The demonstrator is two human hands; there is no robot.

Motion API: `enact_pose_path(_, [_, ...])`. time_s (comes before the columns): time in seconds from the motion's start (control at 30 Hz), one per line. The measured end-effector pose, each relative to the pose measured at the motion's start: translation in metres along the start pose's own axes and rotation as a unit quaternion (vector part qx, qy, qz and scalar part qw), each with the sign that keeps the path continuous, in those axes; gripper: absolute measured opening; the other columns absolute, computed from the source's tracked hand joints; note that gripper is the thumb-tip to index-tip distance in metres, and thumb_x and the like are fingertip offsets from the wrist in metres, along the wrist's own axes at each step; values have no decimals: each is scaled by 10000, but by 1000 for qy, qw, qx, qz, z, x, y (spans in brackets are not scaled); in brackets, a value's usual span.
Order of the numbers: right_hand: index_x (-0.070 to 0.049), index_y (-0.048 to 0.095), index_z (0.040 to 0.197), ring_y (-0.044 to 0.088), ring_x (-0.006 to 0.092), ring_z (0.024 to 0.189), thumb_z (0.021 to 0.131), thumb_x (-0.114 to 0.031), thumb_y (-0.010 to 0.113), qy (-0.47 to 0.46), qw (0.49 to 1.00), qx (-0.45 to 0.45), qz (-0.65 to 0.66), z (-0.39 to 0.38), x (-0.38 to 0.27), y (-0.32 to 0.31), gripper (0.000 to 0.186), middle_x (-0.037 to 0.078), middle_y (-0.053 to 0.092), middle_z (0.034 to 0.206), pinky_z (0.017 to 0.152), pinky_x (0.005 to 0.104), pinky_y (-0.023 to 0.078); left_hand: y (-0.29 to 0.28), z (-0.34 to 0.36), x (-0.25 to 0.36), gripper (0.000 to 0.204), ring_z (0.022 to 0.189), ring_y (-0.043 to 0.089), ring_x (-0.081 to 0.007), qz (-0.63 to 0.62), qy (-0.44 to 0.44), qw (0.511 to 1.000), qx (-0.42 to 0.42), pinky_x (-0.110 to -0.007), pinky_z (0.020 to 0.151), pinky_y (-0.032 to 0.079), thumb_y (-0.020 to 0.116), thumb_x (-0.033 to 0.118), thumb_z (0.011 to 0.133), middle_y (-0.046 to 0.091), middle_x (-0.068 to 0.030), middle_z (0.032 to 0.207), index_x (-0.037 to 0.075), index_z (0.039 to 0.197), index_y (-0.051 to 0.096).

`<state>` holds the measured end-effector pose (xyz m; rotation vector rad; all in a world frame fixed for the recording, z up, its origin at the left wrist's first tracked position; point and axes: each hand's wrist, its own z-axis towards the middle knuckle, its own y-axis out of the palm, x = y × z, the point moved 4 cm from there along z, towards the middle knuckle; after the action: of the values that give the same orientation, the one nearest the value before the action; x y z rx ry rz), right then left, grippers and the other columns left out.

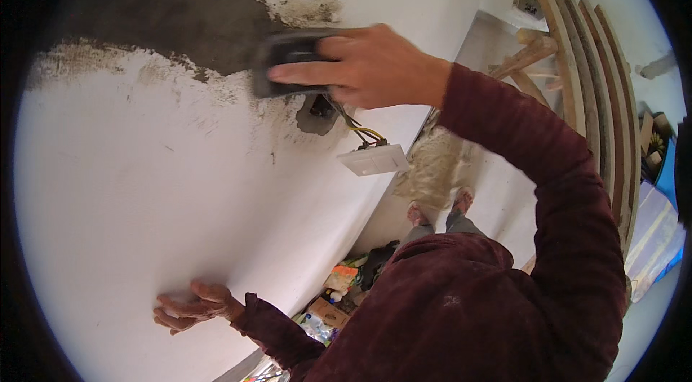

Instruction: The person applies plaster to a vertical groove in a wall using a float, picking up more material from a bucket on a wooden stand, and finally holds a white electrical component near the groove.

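One dark block [285, 58], clasped in our right hand [367, 68], fingers closed over its back; location: right-hand end of the grey patch [166, 3], upper part of the white wall [144, 180], short of the wall's right edge. Progress: we judge the grey coat largely laid; its ragged, smeared borders seem left to even out. One light switch [373, 160], unfitted, hanging by wires [349, 121] below its hole [317, 115]. Direction: block blurred; we read its long axis as roughly left to right, free end pointing left into the patch. One left hand [191, 306], empty, fingers spread, by the lower wall; contact we cannot tell.
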<state>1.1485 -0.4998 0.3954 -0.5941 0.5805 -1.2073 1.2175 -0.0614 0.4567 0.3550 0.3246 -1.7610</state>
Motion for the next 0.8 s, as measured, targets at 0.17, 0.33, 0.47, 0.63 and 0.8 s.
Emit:
enact_pose_path(0.17, [-330, 446, 1461, 640, 196, 678, 838, -114, 625, 109, 984, -140, -26, -76, 54, 11, 683, 26, 600, 797, 523, 334, 519, -4, 0, -2, 637, 1386, 339, -324, -25, -23, 999, -8, -632, 1128, 138, 428, 575, 981, 388, -97, 1445, 113, 1411, 518])
enact_pose_path(0.33, [-332, 448, 1461, 629, 194, 687, 837, -118, 631, 37, 999, -34, -9, -25, -10, -3, 684, 38, 603, 804, 534, 347, 522, 1, -1, -2, 656, 1408, 314, -340, -32, -14, 999, 0, -703, 1107, 100, 439, 594, 969, 376, -91, 1450, 134, 1434, 492])
enact_pose_path(0.47, [-352, 444, 1459, 622, 195, 668, 851, -112, 621, 22, 999, -40, -28, -26, -2, 12, 677, 33, 587, 768, 529, 347, 522, 1, -3, -4, 664, 1414, 300, -343, -14, -23, 1000, -13, -767, 1055, 102, 444, 596, 961, 379, -94, 1442, 143, 1445, 480])
enact_pose_path(0.63, [-341, 509, 1406, 647, 181, 640, 865, -110, 597, 156, 958, -213, -115, -98, 54, 14, 594, 34, 624, 780, 512, 335, 525, -1, -5, -4, 645, 1420, 285, -346, -16, -19, 1000, -19, -739, 1059, 127, 425, 563, 973, 382, -112, 1443, 135, 1453, 472])
enact_pose_path(0.8, [-329, 486, 1431, 651, 226, 633, 847, -143, 624, 90, 994, -53, -15, -34, 10, -10, 628, 58, 629, 789, 532, 361, 545, 0, -1, -6, 648, 1410, 295, -339, -12, 3, 1000, -9, -690, 1081, 151, 431, 544, 973, 382, -131, 1453, 111, 1453, 468])
